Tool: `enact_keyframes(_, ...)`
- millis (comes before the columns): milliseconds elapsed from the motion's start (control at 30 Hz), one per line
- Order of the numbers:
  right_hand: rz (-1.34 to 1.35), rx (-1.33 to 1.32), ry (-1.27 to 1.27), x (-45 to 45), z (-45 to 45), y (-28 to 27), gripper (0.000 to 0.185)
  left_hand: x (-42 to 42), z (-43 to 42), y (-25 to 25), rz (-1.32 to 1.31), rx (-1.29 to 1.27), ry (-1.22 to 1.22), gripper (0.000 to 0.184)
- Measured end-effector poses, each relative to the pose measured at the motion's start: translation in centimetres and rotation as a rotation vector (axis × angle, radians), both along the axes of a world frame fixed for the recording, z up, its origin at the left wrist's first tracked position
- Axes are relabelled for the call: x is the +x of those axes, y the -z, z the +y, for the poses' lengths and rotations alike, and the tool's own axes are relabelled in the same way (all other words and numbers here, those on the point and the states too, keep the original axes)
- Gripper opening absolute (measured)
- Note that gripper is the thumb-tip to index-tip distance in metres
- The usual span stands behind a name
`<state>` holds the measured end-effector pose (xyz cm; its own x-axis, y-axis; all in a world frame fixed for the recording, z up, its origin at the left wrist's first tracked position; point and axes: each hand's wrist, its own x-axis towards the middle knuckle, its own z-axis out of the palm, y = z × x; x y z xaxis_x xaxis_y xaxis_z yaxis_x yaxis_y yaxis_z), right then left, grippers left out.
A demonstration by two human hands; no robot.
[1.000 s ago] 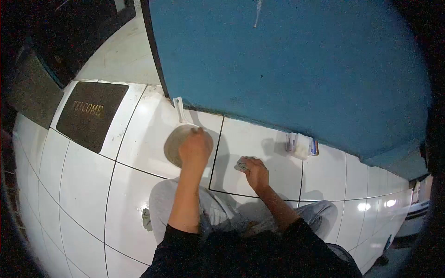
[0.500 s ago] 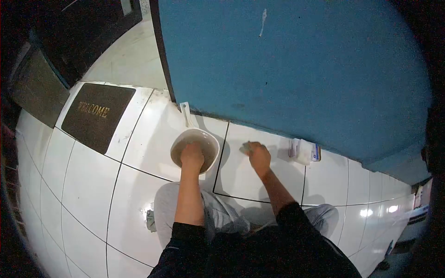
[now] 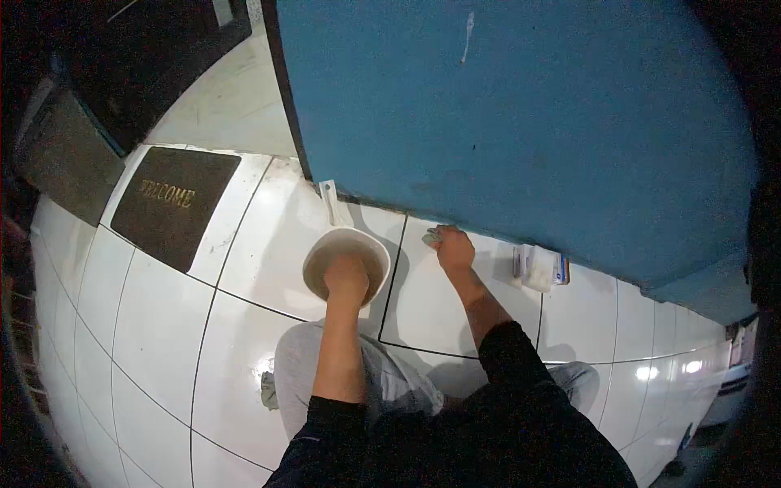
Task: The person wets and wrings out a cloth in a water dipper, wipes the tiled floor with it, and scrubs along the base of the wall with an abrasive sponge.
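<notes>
A white long-handled dipper (image 3: pixel 332 203) stands on the white tiles near the blue wall, with murky liquid in its bowl. My left hand (image 3: pixel 346 276) reaches down into that bowl; its fingers are hidden, and so is anything they may hold. To the right, my right hand (image 3: pixel 455 249) is closed on a crumpled grey-green cloth (image 3: pixel 432 237), close to the foot of the wall.
A small box with a white packet (image 3: pixel 539 268) lies against the blue wall (image 3: pixel 504 122) at the right. Another greyish cloth (image 3: pixel 268 391) is on the floor beside my left knee. A dark WELCOME mat (image 3: pixel 175 207) lies at the left.
My left hand has gone from above the dipper's rim down into its bowl. With the cloth in it, my right hand has moved forward, nearer the wall. The view has shifted slightly.
</notes>
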<state>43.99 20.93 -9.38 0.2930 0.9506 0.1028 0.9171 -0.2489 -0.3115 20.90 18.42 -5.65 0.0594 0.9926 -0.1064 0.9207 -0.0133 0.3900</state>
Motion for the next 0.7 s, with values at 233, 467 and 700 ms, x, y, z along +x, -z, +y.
enact_keyframes(233, 0.089, 0.066, -0.292, -1.3, -8.8, -1.2, 0.029, -0.3, -1.6, -4.7, 0.002, 0.030, -0.045, 0.018)
enact_keyframes(467, -0.008, 0.083, -0.316, -1.3, -6.5, -0.2, 0.032, 0.9, -1.8, -5.6, 0.039, 0.373, 0.008, 0.020)
enact_keyframes(700, -0.022, -0.066, -0.090, -2.6, 0.4, -2.8, 0.032, 1.9, -1.8, -6.2, -0.168, 0.359, 0.104, 0.012)
